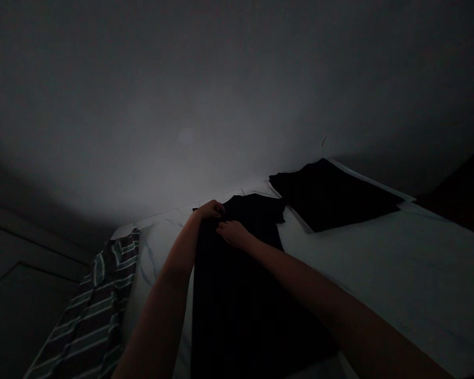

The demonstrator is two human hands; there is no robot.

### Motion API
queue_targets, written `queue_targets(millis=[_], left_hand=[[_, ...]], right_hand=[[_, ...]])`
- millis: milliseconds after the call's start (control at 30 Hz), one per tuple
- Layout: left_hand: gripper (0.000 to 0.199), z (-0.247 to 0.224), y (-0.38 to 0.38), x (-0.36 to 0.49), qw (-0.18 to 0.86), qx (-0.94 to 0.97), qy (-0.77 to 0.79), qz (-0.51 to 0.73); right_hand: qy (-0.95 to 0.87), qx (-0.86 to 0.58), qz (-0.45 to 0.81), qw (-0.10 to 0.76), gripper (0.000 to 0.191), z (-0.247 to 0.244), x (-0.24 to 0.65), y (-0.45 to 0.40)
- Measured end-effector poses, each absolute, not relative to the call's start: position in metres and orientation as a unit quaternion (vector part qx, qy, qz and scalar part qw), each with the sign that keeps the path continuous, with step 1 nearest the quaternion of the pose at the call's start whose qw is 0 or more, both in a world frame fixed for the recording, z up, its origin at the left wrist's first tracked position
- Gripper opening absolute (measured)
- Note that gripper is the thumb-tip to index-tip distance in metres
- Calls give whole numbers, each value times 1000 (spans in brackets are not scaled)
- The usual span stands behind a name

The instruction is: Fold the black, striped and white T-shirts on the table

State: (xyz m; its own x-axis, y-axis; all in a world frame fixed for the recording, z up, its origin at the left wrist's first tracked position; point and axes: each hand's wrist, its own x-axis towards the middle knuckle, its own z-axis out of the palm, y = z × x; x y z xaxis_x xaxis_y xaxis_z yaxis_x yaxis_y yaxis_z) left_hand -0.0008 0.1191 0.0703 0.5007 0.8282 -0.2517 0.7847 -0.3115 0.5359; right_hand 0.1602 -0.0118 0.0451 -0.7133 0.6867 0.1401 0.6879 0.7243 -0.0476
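1. Nearest us, our left arm [164,300] and right arm [324,300] reach forward over the black shirt [237,305], which lies spread along the bench [395,258], its lower part toward us.
2. Our right hand [234,232] rests on the shirt's upper part, its fingers bent and close together; we cannot tell whether they grip the cloth.
3. Our left hand [210,209] is just beyond, at the shirt's left shoulder, wrist bent and fingers curled inward; here too we cannot tell whether any cloth is pinched. The two hands are near each other but apart.
4. To our left, a striped garment [92,310] lies along the bench's edge, apart from the shirt.
5. Farther off on the right, a dark cloth [332,195] lies flat, near the shirt's right sleeve, with a pale border showing around it.
6. Behind everything stands the dim grey wall [205,121].
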Motion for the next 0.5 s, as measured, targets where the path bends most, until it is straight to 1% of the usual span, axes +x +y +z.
queue_targets(millis=[67,200,300,367,433,467,500], left_hand=[[22,64,126,6,345,809,473,50],[29,55,127,20,409,798,439,58],[29,50,118,28,449,784,421,82],[28,49,112,30,473,760,421,143],[27,52,107,32,465,737,442,213],[26,55,106,34,442,733,459,238],[25,59,106,37,419,731,475,255]], right_hand=[[-907,-410,31,91,31,44,162,-16],[-864,-482,96,108,30,47,157,-26],[-861,-483,74,139,31,44,153,-32],[-874,-458,60,150,43,39,155,-35],[-892,-427,73,130,59,34,161,-41],[-897,-417,88,115,60,33,167,-45],[-898,-415,106,103,55,34,174,-51]])
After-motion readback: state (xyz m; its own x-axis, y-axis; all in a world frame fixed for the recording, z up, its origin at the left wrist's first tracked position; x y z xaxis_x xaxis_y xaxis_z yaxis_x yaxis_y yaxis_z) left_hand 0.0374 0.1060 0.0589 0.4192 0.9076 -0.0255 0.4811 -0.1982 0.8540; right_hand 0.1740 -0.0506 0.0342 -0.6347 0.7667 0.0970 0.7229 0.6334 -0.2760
